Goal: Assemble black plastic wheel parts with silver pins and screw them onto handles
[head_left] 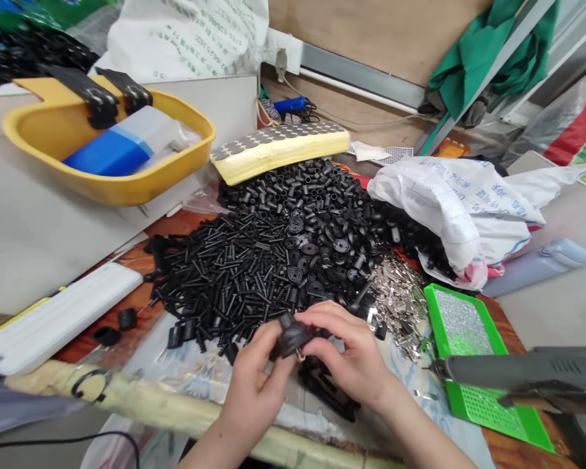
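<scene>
Both my hands meet over the front edge of the table around a small black plastic part [293,336]. My left hand [258,371] grips its left side between thumb and fingers. The thumb and fingers of my right hand [346,348] pinch its right side, near a small shiny metal bit [300,355]. Just behind my hands lies a large heap of black screw-like rods [239,260], round discs [342,245] and short tubes [317,185]. A longer black piece [329,391] lies on the table below my right hand.
Metal clips [400,306] are piled right of the heap. Further right, a green tray [432,303] holds small silvery pieces beside a grey power tool [522,371]. A yellow bin [112,192] hangs at left above a white box [63,316]. A padded bar [176,410] edges the table.
</scene>
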`<state>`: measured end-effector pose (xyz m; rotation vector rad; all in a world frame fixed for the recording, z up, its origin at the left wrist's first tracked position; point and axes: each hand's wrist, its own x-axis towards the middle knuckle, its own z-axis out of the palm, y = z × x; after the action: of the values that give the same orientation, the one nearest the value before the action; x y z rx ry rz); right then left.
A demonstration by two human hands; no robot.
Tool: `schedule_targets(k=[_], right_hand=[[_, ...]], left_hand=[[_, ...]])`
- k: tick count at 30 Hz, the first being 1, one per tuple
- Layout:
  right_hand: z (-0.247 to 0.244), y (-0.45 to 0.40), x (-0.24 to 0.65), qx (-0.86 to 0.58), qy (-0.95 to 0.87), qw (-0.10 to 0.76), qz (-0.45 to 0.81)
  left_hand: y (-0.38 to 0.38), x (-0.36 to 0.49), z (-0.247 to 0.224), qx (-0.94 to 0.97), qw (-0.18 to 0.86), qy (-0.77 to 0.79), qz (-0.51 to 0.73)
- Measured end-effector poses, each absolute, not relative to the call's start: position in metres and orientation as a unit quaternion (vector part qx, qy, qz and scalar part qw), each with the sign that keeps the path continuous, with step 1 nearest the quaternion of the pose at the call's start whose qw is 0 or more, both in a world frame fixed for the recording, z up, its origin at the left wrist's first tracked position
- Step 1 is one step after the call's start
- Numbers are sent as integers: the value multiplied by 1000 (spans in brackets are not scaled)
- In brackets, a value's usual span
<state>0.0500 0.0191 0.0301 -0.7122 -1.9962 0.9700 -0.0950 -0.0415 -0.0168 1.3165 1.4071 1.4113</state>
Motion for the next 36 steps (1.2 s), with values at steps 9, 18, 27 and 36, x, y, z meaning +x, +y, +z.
schedule_targets(k=[9, 18, 27, 36], right_hand=[[35, 16, 14, -329, -737, 319, 496], [24, 13, -7, -305, -779, 258, 483], [21, 22, -7, -297, -814, 253, 429], [18, 29, 7, -320, -824, 238, 402]], left_hand=[[-72, -114, 0, 297, 602, 491, 555], [-93, -146, -6, 234, 589, 505, 585], [-132, -180, -14, 174, 520, 566, 615], [-185, -226, -133, 67, 413, 733, 536]])
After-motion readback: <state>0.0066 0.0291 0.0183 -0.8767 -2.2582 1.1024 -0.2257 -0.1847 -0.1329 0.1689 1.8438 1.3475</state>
